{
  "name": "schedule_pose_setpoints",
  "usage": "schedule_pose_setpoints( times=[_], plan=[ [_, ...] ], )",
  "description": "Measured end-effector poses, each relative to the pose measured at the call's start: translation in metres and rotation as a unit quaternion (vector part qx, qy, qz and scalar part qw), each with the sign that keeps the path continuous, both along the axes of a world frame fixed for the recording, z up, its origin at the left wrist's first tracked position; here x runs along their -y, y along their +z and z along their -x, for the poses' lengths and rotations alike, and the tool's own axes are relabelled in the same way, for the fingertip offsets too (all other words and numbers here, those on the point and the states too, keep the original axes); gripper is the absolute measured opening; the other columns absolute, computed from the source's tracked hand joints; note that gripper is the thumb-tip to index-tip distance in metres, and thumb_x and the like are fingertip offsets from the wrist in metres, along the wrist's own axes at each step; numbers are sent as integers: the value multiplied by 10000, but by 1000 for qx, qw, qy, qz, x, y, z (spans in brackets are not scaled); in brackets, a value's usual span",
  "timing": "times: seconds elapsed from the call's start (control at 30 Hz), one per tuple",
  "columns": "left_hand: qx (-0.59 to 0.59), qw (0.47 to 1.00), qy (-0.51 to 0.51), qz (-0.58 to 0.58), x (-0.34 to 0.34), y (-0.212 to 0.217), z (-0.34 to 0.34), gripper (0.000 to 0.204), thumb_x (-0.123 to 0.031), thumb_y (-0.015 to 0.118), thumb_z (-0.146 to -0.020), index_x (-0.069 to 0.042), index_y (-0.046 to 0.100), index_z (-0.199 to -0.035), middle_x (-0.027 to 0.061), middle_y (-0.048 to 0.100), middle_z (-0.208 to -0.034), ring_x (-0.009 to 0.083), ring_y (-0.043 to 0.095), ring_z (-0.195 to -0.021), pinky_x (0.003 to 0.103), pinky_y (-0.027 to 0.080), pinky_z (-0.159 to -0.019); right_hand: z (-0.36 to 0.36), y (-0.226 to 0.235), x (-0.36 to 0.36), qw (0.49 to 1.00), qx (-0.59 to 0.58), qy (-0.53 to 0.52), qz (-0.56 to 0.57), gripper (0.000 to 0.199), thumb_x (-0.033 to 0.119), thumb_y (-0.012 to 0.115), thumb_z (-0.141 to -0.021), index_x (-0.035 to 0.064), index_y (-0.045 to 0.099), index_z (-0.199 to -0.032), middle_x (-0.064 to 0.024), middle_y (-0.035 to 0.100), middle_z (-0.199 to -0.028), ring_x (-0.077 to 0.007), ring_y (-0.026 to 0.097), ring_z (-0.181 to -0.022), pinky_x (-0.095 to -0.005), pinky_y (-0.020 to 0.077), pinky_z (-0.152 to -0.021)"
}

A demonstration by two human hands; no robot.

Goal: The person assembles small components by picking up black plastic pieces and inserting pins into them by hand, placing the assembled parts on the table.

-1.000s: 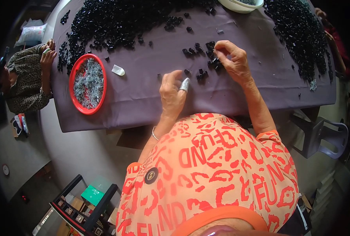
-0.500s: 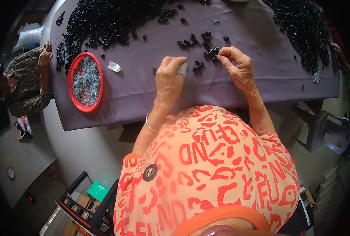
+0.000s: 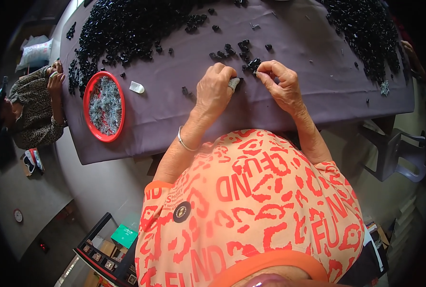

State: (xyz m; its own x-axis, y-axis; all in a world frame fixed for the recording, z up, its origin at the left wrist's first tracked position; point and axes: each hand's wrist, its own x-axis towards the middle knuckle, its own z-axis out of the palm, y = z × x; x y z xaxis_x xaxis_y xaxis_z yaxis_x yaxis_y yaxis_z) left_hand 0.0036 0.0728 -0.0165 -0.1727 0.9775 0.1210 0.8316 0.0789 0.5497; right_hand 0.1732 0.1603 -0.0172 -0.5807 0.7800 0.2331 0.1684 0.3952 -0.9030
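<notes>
My left hand is closed over the table, with a greyish cover on one fingertip. Small black plastic parts show right beside those fingers; what lies inside the grip is hidden. My right hand pinches thumb and forefinger together at something too small to make out, touching or just beside a black part. Farther back lie several loose black parts. A single dark piece rests left of my left hand.
A red oval basket holds thin silvery metal pieces. Near it lies a white finger cover. Big heaps of black parts spread at far left and far right. Another person sits at the left edge; a grey chair stands at right.
My left hand has moved right, reaching the black parts near the middle. My right hand stays pinched, shifted slightly left in view. The whole view has tilted a little.
</notes>
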Motion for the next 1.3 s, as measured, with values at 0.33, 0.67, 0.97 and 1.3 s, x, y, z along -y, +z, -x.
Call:
schedule_pose_setpoints(
  times=[0.33, 0.67, 0.97, 1.3],
  plan=[
    [-26, 998, -33, -52, 6, -5, 1, 139, -52, 637, -735, -66, 598, -868, 76, 566, -856, 283, 548, -851, 387, 467, -724, 5, -9, 6, 1000, 2, 7, -5, 70, 10, 629, -811, -1, 595, -872, -18, 584, -756, -69, 521, -642, -214, 439, -603],
    [649, 749, 132, 4, 25, 11, 6, 168, -119, 626, -865, 13, 605, -967, 118, 662, -914, 159, 650, -757, 264, 532, -610, 14, 12, 16, 998, -35, 19, 53, 68, 28, 634, -822, -7, 601, -870, -26, 605, -753, -73, 545, -675, -218, 449, -627],
    [744, 654, 133, -26, 41, 14, -8, 173, -46, 585, -876, 36, 596, -1028, 118, 648, -942, 164, 644, -801, 251, 535, -653, 29, 16, 29, 998, -23, 56, 11, 78, 10, 641, -798, -9, 609, -866, -46, 627, -776, -113, 574, -685, -247, 464, -639],
    [717, 667, 193, -64, 45, 9, -15, 164, -53, 602, -869, 29, 604, -1011, 106, 656, -905, 155, 649, -789, 257, 536, -675, 34, 12, 36, 999, -12, 47, -21, 93, -23, 639, -783, -14, 606, -870, -64, 635, -794, -132, 604, -677, -251, 487, -632]
  ],
)
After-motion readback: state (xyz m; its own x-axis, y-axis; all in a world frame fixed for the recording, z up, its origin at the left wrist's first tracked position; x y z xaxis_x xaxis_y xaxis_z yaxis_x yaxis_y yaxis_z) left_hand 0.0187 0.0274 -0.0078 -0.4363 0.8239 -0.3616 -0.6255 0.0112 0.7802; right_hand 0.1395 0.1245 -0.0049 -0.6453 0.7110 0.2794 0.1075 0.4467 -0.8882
